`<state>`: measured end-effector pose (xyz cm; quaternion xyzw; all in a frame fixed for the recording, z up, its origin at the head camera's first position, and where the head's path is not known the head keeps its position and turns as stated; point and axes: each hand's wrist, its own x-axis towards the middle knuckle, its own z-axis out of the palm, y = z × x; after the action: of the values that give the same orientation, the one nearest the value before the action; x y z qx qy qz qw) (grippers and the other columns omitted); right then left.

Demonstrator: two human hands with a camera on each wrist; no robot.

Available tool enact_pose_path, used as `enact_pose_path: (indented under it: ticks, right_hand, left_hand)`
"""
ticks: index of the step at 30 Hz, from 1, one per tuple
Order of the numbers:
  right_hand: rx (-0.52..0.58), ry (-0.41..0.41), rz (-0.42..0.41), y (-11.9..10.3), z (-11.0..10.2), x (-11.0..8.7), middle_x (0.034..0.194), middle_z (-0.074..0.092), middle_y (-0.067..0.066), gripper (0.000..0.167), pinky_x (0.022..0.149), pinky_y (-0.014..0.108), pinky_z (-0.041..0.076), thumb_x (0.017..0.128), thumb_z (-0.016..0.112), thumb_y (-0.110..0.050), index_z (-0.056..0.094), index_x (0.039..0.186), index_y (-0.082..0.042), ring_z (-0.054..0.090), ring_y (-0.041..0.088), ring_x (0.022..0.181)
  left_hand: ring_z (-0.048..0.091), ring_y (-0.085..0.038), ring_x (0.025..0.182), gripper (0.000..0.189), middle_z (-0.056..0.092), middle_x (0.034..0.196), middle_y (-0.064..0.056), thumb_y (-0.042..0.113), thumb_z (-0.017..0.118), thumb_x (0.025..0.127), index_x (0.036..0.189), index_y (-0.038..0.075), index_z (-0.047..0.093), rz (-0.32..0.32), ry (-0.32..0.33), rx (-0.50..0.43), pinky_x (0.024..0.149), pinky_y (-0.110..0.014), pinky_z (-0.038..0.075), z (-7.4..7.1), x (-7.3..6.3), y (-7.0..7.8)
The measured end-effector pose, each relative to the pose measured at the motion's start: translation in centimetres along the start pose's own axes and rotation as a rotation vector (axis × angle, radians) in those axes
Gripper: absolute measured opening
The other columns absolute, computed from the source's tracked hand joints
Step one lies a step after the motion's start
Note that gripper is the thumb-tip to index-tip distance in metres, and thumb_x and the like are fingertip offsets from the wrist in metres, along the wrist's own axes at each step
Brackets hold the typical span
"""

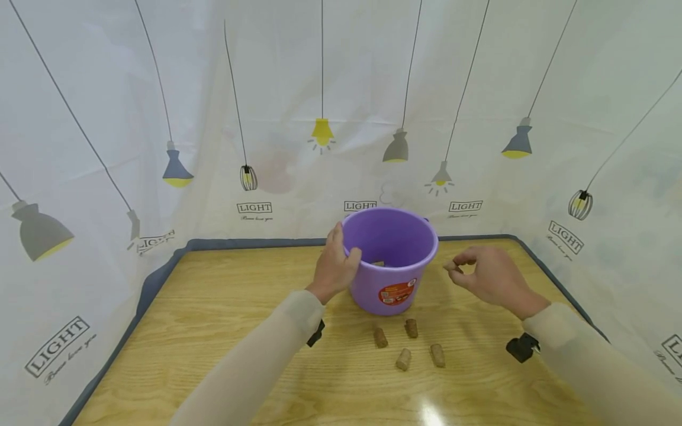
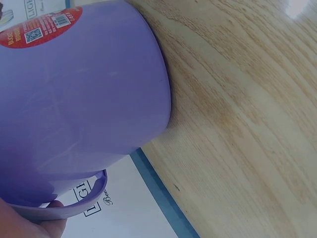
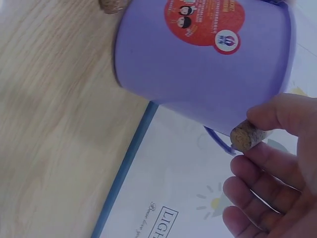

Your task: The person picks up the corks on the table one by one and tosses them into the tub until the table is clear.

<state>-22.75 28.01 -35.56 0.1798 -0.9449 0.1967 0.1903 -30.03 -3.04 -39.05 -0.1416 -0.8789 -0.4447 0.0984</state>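
Observation:
A purple bucket (image 1: 367,291) with a red oval label stands on the wooden table. My left hand (image 1: 334,266) grips its rim at the left side, thumb on the near side; in the left wrist view the fingers are by the bucket's purple handle (image 2: 81,206). To the right of the bucket, my right hand (image 1: 492,273) pinches a cork (image 3: 246,136) between thumb and index finger, the other fingers loosely curled. Part of a cork (image 1: 378,263) shows inside the bucket; the rest of the bottom is hidden by the near wall.
Several corks lie on the table (image 1: 229,319) in front of the bucket, among them one at the near left (image 1: 403,359) and one at the near right (image 1: 437,355). A white curtain (image 1: 298,71) printed with lamps hangs behind and at both sides.

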Motion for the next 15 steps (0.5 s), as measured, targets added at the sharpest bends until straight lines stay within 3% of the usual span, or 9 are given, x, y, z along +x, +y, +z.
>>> enact_pose_path:
  ticks: [15]
  right_hand:
    - [-0.005,0.092,-0.035,-1.7,-1.3,1.6,0.092,0.075,0.008,0.016,0.068,0.044,0.055,0.089,0.075,-0.019,0.082,0.092,-0.006,0.068,0.026,0.082]
  left_hand:
    - [0.04,-0.035,0.145,0.081,0.023,0.168,-0.016,0.032,0.042,0.095,0.164,0.003,0.011,0.004,0.004,0.014,0.118,-0.05,0.034,0.0,0.0,0.1]
